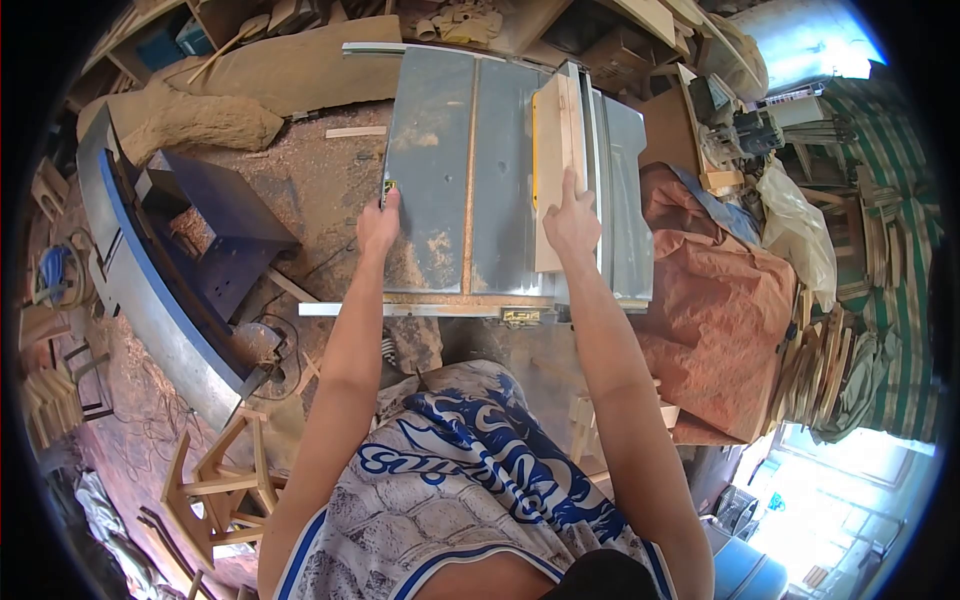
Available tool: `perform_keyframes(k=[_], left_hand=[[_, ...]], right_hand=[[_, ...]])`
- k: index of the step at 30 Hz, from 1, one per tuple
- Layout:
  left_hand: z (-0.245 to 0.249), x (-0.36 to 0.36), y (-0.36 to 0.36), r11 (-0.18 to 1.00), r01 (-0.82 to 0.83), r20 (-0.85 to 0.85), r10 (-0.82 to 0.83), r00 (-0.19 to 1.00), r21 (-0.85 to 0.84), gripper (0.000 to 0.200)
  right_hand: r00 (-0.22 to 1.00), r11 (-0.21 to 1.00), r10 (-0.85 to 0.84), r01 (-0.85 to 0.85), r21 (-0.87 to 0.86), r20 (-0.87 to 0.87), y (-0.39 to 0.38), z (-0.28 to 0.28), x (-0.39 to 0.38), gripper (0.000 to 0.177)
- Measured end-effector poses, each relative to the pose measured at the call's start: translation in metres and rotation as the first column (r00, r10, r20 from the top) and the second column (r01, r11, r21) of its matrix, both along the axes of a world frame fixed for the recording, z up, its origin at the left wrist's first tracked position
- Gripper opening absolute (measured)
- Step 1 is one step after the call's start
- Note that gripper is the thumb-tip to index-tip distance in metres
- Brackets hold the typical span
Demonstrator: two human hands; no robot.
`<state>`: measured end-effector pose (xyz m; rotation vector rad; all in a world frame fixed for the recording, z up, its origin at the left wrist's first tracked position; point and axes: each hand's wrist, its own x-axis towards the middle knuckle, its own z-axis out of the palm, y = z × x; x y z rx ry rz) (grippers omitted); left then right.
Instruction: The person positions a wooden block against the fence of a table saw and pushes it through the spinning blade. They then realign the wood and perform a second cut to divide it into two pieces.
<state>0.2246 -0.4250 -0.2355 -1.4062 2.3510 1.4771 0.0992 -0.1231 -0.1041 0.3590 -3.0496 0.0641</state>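
A grey-topped saw table stands in front of me, with a dusty slot running along its top. My right hand rests on a long pale wooden board. Its index finger stretches forward along the board, and the other fingers are bent over it. The board lies lengthwise beside a metal fence, with a yellow strip along its left side. At the table's left edge, my left hand is closed, thumb uppermost, by a small yellow-and-black item. Its fingertips are partly hidden.
A blue-edged metal machine stands at the left above a shaving-covered floor. A wooden chair frame is at lower left. Reddish-brown sheeting covers something to the right, near stacked wood strips. A long sack lies behind.
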Motion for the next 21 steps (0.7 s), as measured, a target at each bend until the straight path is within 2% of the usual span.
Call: perform_keyframes(k=[14,21], left_hand=[[-0.009,-0.003,0.002,1.000,-0.006,-0.052,0.006,0.999,-0.003,0.070],[-0.020,-0.007,0.005,0.993,-0.010,-0.108,-0.004,0.994,-0.121,0.069]], right_hand=[[0.997,0.997,-0.052,0.055,-0.050,0.056,0.002,-0.001,-0.009,0.083],[0.996,0.997,-0.064,0.067,-0.045,0.054,0.003,0.006,-0.010,0.083]])
